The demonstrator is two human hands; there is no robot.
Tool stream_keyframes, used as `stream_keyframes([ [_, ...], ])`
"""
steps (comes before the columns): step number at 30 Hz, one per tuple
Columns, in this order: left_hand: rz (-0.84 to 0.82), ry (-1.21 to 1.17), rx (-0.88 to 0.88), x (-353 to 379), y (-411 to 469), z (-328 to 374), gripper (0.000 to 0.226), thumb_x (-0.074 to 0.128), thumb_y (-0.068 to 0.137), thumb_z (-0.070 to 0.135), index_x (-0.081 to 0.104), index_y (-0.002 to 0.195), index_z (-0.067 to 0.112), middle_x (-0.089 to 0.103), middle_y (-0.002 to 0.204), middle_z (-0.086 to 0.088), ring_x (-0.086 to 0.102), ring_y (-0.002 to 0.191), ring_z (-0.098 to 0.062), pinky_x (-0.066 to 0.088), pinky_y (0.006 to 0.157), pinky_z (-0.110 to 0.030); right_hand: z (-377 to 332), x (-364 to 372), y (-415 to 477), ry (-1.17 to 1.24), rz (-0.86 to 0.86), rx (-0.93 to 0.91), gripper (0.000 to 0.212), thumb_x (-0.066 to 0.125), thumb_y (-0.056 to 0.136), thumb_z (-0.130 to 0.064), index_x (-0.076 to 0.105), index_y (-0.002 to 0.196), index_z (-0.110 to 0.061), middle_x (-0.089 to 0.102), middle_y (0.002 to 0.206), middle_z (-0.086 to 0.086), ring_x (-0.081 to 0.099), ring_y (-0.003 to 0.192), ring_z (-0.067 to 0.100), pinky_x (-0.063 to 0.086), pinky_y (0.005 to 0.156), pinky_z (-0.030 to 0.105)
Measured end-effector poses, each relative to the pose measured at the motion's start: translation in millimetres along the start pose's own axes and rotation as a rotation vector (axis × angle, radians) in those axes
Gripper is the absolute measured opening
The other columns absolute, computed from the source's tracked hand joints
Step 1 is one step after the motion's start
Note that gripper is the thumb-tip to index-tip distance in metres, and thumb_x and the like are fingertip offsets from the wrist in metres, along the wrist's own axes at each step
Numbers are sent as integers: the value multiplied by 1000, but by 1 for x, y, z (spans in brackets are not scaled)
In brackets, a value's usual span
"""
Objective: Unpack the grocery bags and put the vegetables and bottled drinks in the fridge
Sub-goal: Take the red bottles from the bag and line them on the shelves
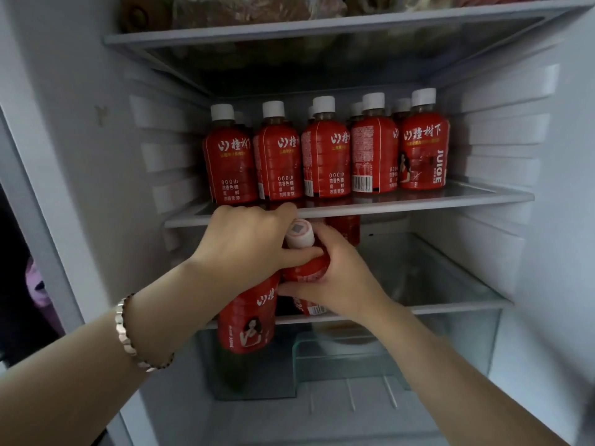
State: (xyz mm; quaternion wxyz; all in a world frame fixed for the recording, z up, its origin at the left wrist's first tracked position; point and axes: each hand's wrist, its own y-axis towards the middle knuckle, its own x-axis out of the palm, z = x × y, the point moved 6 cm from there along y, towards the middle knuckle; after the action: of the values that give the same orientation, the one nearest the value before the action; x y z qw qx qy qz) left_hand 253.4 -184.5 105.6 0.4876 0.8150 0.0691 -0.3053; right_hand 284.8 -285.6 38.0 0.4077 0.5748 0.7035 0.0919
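Right hand curls round a bottle, cap up, just under the shelf; left hand grips a second bottle alongside.

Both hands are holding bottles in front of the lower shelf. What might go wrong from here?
1. The left hand grips the first bottle by its top alone, body hanging before the lower shelf; it may slip.
2. The right hand's second bottle has its cap close under the middle shelf; lifting it might bump that shelf and jolt the packed row above.
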Motion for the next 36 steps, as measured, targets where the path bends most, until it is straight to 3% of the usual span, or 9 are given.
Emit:
stream_keyframes([
  [4,113,-73,-263,-4,-17,-21,59,38,76,70,56,74,14,56,49,6,51,38,-12,31,37,-16,6,-5,4,29,62,54,62,79,63,-33,54,119,-31,59,120,-7,58,110,7,49,96,37],
  [9,123,-178,-592,-2,-38,-25,38,49,80,58,53,79,20,60,67,8,56,59,-12,42,49,-24,2,7,2,101,-11,107,51,78,71,-21,54,115,-28,66,103,-11,63,94,-1,49,81,16],
  [16,289,-822,-999,20,-66,-34,19,67,78,44,56,85,30,64,80,15,62,75,1,51,66,-23,9,8,8,156,80,152,43,80,70,-21,54,102,-33,65,95,-15,62,88,-3,45,75,13],
  [19,306,-870,-990,28,-72,-26,22,67,77,43,52,91,36,62,87,20,60,80,8,45,69,-16,14,9,12,173,98,160,43,78,73,-23,50,101,-39,61,93,-22,57,86,-10,41,73,8],
  [21,261,-816,-922,36,-78,-17,40,66,74,46,47,109,40,55,103,24,55,94,7,43,79,-15,20,10,15,184,119,175,44,76,75,-29,51,111,-36,61,99,-22,56,90,-10,42,75,8],
  [27,-32,-847,-926,88,-85,-32,69,57,86,42,18,142,33,47,131,7,50,110,-7,44,89,-26,26,16,25,122,85,185,41,67,83,-37,45,118,-34,59,106,-21,55,94,-10,43,78,7],
  [30,-163,-684,-963,113,-86,-48,68,48,94,37,8,148,24,43,139,-6,50,121,-22,43,100,-37,32,21,34,-56,20,241,63,57,84,-53,33,136,-27,52,131,-6,52,119,11,46,95,29],
  [32,-346,-419,-1032,125,-89,-54,59,42,98,28,13,147,12,34,142,-17,41,127,-30,34,105,-39,39,25,44,-276,3,357,82,49,83,-64,18,146,-22,32,148,9,38,133,29,42,103,44],
  [36,-437,-283,-964,127,-89,-51,47,42,94,10,29,139,6,34,135,-19,42,120,-32,35,103,-36,47,41,67,-536,-12,463,87,48,85,-63,11,148,-16,17,149,19,39,129,35,45,95,41],
])
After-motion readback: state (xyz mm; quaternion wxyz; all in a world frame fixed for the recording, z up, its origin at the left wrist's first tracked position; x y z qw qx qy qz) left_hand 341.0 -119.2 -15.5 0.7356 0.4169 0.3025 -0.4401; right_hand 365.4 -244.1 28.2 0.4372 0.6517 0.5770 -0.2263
